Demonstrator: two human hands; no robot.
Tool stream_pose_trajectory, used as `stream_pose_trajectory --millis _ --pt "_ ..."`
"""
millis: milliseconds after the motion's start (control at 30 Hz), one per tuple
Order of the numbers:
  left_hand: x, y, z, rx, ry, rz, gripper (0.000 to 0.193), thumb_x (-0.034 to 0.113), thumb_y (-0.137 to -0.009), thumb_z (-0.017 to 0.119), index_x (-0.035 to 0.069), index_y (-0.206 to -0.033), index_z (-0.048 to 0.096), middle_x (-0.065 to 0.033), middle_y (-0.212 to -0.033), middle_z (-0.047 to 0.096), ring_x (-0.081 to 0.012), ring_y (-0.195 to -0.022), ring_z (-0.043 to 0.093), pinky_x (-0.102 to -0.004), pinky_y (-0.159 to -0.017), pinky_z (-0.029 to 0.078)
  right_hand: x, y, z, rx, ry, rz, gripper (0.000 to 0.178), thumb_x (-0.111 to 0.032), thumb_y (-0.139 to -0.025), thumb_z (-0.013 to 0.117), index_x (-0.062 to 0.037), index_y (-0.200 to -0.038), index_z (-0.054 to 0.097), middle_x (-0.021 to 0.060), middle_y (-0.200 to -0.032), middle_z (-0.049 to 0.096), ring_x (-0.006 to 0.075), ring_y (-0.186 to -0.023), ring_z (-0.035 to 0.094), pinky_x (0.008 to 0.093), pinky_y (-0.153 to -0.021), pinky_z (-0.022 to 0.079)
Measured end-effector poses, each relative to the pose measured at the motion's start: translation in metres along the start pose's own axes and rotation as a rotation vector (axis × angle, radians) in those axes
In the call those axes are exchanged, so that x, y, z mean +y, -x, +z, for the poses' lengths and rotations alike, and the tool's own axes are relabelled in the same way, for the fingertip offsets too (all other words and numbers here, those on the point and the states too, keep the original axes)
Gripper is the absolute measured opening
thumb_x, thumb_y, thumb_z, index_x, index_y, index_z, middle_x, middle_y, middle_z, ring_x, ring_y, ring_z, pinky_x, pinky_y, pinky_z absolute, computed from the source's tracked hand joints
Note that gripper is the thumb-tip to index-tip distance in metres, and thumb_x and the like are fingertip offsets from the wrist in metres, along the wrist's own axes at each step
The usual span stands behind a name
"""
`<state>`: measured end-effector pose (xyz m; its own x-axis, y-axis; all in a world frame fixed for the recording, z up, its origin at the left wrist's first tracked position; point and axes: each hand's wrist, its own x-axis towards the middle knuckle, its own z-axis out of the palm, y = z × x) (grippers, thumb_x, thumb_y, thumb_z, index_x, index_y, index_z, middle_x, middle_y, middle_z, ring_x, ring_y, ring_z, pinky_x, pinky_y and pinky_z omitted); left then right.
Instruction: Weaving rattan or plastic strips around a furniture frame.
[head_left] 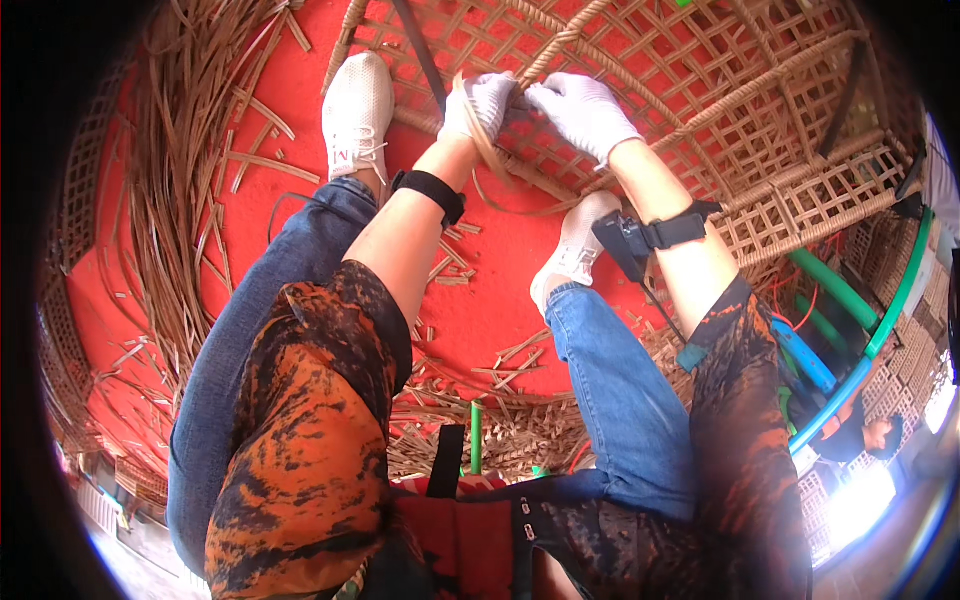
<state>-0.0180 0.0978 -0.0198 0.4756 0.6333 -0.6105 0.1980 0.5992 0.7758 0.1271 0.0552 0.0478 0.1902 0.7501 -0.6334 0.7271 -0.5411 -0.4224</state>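
A large open-weave wicker panel [745,85] with cord-wrapped ribs fills the top of the view, tilted in front of my feet. My left hand [482,105], in a pale glove, is closed at a junction of its wrapped rim. A light, flat rattan strip [486,150] passes along that hand and loops down below the panel's edge. Close beside it, my right hand [580,110], gloved too, has its fingers pinched together at the same rib. What lies between the right fingertips is hidden. Both hands touch the panel, with a small gap between them.
A thick bundle of long brown rattan strips [180,170] lies at the left on the red floor [470,330]. Short cut pieces [455,265] are scattered around my feet. Green tubing [840,290] and another person [860,435] are at the right.
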Motion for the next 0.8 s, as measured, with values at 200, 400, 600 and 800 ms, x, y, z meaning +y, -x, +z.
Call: stream_pose_trajectory --millis 200,400,600,800 --pt "-0.009 0.013 0.003 -0.017 0.047 0.224 0.032 0.018 -0.08 0.055 0.001 -0.105 0.067 -0.0144 -0.092 0.068 -0.0197 -0.082 0.066 -0.0298 -0.074 0.051 -0.018 0.064 -0.016 -0.175 -0.305 0.093 0.033 -0.036 -0.09 0.056 -0.004 -0.083 0.063 -0.0005 -0.071 0.057 0.0101 -0.065 0.051 0.0278 -0.06 0.042" --pt "-0.011 0.022 0.016 0.162 -0.178 0.385 0.047 0.03 -0.081 0.068 0.001 -0.117 0.062 -0.0116 -0.1 0.066 -0.0181 -0.09 0.062 -0.0311 -0.084 0.05 -0.073 0.133 -0.001 -0.275 -0.27 -0.434 0.024 -0.029 -0.088 0.06 -0.0058 -0.086 0.063 0.017 -0.076 0.064 0.0365 -0.073 0.065 0.0444 -0.063 0.05" --pt "-0.006 -0.015 0.002 0.018 0.436 -0.154 0.035 0.028 -0.095 0.054 -0.005 -0.094 0.063 -0.0129 -0.086 0.07 -0.0181 -0.069 0.067 -0.0291 -0.059 0.051 -0.024 0.072 0.007 -0.062 -0.22 -0.605 0.017 -0.018 -0.091 0.054 -0.0094 -0.098 0.067 0.0104 -0.076 0.065 0.0232 -0.072 0.065 0.0331 -0.07 0.052" --pt "0.003 -0.022 -0.002 0.057 -0.112 -0.212 0.04 0.039 -0.094 0.054 0.002 -0.1 0.068 -0.0117 -0.083 0.07 -0.019 -0.065 0.066 -0.0334 -0.057 0.052 0.018 -0.008 0.021 -0.026 -1.263 -0.085 0.043 -0.012 -0.084 0.056 -0.006 -0.127 0.053 0.0015 -0.071 0.058 0.0066 -0.048 0.047 0.0227 -0.043 0.04"
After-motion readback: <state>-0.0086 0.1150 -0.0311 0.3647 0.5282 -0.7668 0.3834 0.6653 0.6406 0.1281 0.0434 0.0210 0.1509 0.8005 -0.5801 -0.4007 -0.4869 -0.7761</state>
